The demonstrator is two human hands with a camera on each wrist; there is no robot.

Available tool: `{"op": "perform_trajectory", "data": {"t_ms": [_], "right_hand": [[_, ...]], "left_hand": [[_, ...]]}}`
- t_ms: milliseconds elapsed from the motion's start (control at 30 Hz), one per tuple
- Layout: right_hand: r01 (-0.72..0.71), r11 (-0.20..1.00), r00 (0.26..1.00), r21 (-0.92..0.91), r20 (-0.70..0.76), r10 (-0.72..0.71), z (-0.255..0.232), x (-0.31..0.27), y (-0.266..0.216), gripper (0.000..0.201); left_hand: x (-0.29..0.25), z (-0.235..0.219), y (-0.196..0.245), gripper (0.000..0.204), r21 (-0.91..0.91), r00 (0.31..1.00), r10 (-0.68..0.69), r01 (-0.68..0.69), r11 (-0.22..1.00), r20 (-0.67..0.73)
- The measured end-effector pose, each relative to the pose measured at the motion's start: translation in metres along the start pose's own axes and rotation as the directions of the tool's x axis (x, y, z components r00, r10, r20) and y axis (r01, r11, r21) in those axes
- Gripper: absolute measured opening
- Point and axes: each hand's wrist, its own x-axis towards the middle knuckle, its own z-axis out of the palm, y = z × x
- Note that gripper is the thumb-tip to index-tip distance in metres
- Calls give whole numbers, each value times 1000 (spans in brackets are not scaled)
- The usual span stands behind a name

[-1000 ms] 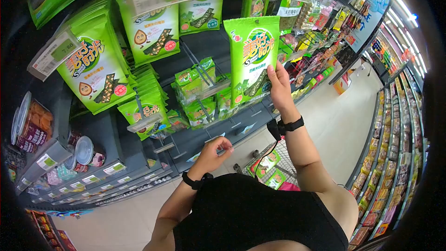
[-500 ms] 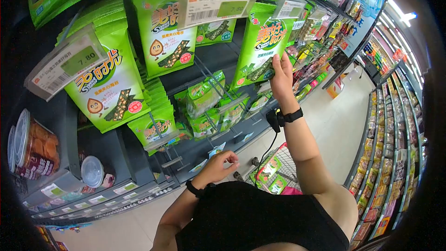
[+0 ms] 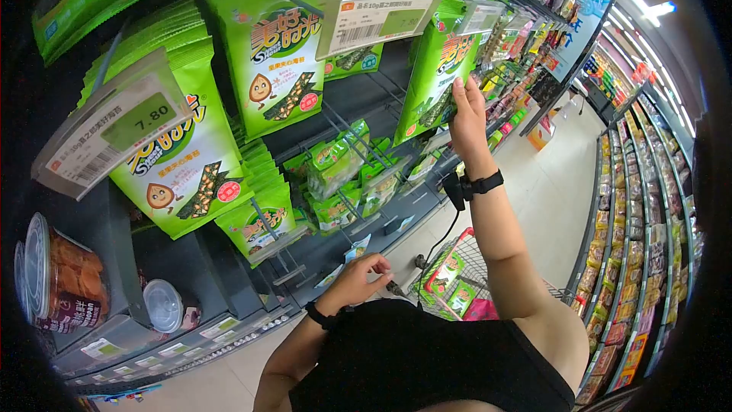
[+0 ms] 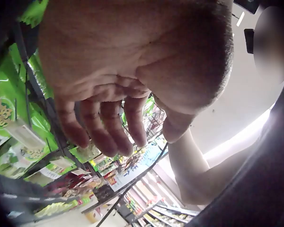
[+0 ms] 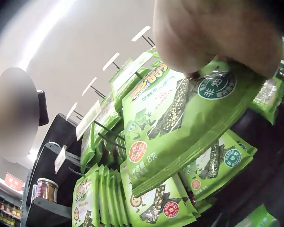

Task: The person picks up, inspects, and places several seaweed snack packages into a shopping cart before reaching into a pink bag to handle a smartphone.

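Supermarket aisle: pale floor (image 3: 549, 198), dark peg rack (image 3: 358, 99) left, stocked shelves (image 3: 648, 206) far right, ceiling strip lights. Right hand (image 3: 467, 111) raised at rack; fingers (image 3: 460, 90) grasp lower edge of glossy green seaweed packet (image 3: 438, 69) hanging among like packets at upper hook row. Left hand (image 3: 358, 278) low near torso, fingers loosely curled, grasping nothing. Right wrist view alone shows packet (image 5: 180, 118) face: crinkled foil, round seals. Price tag (image 3: 114, 130) reads 7.80. Wire cart (image 3: 457, 282) below.
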Motion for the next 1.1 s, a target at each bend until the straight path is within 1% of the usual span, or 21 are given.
{"op": "perform_trajectory", "data": {"t_ms": [67,167,233,367,400,500,633,667,833,900,933,1033,1100], "right_hand": [[-27,999,1000,30,7,26,3,-1,-3,39],[14,1000,1000,-5,7,-14,6,-4,-5,39],[-8,1000,1000,-7,-6,7,4,-3,0,39],[-5,998,1000,-67,-19,4,2,-4,-3,38],[17,997,999,-77,-40,-20,4,-4,-4,37],[8,997,1000,-80,-10,-9,-7,2,0,36],[-29,999,999,-37,-40,28,-6,3,-4,37],[-10,998,999,-57,-34,8,-4,2,-6,38],[-19,998,998,-59,-54,16,-4,0,-4,40],[-24,996,997,-83,-75,18,-3,-3,-5,40],[-45,998,996,-54,-82,40,-3,-4,-5,38],[-34,999,994,-40,-110,29,-9,-10,-1,38],[-43,999,995,-24,-93,41,-10,-9,-6,38]], "left_hand": [[-2,0,-2,25,-2,1000,1,-1,1000,-4],[-4,-1,-3,25,1,1000,14,-14,1000,-16],[-4,-3,-2,24,6,1000,21,-21,1000,-22],[-7,-4,2,23,-2,1000,-6,6,1000,-19],[-8,-4,3,23,-2,1000,-17,17,1000,-19],[-11,-1,-3,23,-12,999,-20,20,1000,-33],[-16,2,-7,23,-26,999,-17,16,1000,-48],[-17,3,-8,23,-32,998,-19,18,999,-52],[-23,3,-13,22,-58,997,-38,35,998,-61],[-26,0,-11,23,-50,996,-40,36,998,-79],[-27,-1,-10,23,-45,996,-41,38,998,-84],[-30,-3,-10,24,-23,994,-19,17,1000,-103],[-32,-4,-11,25,-19,993,-22,20,1000,-116]]}}
